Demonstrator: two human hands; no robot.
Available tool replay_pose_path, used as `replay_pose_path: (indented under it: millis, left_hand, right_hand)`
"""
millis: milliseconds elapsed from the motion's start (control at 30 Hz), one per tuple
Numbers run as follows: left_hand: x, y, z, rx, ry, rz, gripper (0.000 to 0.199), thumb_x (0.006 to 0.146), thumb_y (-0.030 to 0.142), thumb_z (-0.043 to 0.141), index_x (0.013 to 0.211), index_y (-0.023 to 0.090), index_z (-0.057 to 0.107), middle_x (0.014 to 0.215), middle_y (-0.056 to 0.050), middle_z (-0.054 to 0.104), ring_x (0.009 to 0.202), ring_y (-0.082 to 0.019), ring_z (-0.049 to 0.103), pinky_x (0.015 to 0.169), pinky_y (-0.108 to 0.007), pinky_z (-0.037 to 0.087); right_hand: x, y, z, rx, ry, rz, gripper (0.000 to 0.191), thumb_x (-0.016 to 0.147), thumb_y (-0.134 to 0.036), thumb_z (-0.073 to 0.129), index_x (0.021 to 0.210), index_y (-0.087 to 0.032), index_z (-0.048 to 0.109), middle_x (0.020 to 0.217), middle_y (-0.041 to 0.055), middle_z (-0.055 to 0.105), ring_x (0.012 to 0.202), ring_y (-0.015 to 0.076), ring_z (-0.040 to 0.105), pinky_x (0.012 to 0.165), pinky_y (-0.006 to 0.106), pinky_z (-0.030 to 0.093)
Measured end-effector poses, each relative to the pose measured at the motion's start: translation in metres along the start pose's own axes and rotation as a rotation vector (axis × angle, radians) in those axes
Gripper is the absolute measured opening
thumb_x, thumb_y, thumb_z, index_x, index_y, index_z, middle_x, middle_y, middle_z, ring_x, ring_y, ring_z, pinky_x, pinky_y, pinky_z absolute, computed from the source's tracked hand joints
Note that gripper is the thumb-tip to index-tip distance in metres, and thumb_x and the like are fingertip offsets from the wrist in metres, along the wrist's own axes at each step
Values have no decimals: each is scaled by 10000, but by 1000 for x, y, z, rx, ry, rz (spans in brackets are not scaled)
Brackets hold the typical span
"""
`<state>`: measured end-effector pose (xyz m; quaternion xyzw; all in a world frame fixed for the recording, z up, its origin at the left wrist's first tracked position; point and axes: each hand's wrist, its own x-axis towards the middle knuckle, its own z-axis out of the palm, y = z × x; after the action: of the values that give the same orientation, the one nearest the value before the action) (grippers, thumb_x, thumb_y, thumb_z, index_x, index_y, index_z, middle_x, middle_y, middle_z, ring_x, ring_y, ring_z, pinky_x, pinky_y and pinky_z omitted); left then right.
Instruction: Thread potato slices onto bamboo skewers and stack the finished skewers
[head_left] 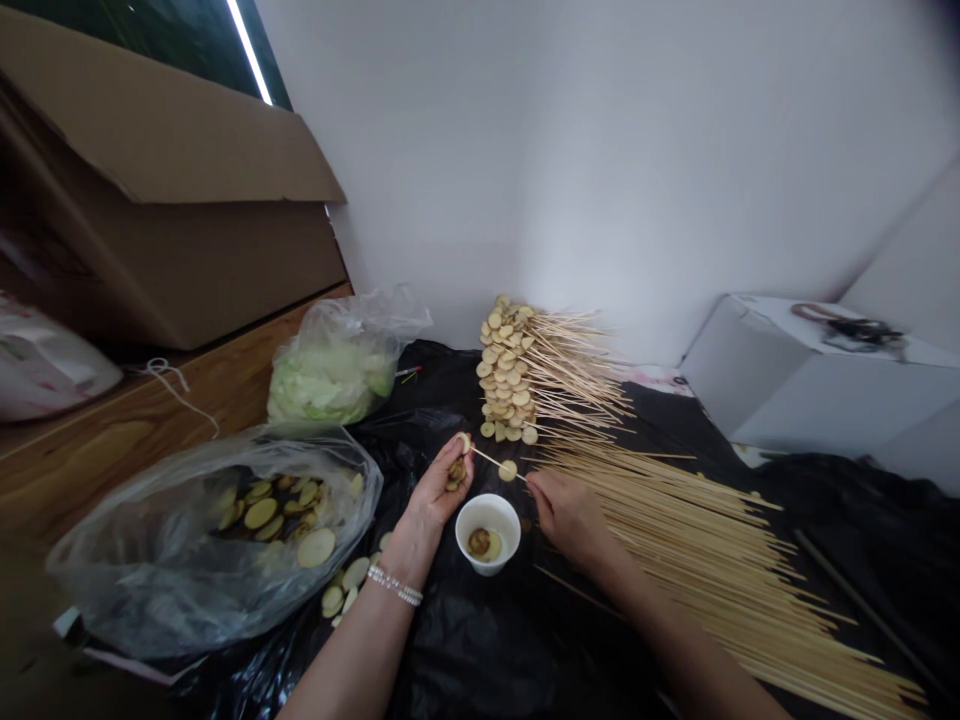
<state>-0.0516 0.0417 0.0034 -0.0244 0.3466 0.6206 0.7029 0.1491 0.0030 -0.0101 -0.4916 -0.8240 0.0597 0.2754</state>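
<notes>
My left hand (pixel 448 478) is closed around several potato slices, one slice (pixel 463 442) pinched at the fingertips against the tip of a thin wooden skewer (pixel 487 457). Gripping that skewer near its other visible end is my right hand (pixel 566 510), fingers closed. Another potato slice (pixel 508 470) is threaded on the skewer between the two hands. Just below stands a white cup (pixel 487 505) with a brownish piece and a pale slice inside. Beyond the hands, a stack of skewered potato slices (pixel 510 370) lies with its sticks pointing right.
Many bare skewers (pixel 720 560) spread across the black plastic sheet (pixel 480 640) at right. On the left are an open clear bag of potato slices (pixel 262 512), loose slices (pixel 356 574), a bag of pale green leaves (pixel 330 380) and a cardboard box (pixel 225 260). A white box (pixel 795 370) stands at right.
</notes>
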Motion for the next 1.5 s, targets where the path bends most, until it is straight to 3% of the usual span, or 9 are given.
replay_pose_path:
  millis: [500, 900, 1300, 1500]
  left_hand:
    - [-1, 0, 1, 15, 9, 14, 162, 836, 10, 546, 877, 132, 644, 751, -28, 695, 580, -99, 648, 480, -154, 527]
    - [11, -1, -10, 174, -91, 123, 157, 762, 24, 653, 870, 137, 656, 775, -20, 678, 594, -78, 641, 513, -135, 527]
    - [7, -4, -5, 287, -43, 219, 145, 711, 49, 715, 831, 122, 678, 709, -25, 693, 555, -67, 631, 525, -127, 511]
    - [7, -3, -4, 320, -25, 215, 134, 690, 66, 741, 796, 117, 678, 653, -11, 676, 500, -47, 599, 490, -109, 484]
  right_hand:
    - [0, 0, -1, -28, -42, 16, 266, 945, -201, 368, 843, -183, 613, 792, 46, 641, 746, 142, 571, 664, 234, 349]
    - [-1, -3, -2, -60, -43, 27, 252, 936, -182, 381, 825, -186, 608, 778, 40, 642, 724, 141, 573, 643, 236, 338]
    - [-1, -2, 4, -47, -46, 51, 246, 932, -175, 388, 806, -186, 599, 774, 42, 649, 722, 144, 581, 650, 235, 356]
    - [-1, -3, 3, 9, 39, 52, 189, 918, -200, 406, 915, -185, 594, 820, 45, 652, 730, 147, 585, 642, 240, 364]
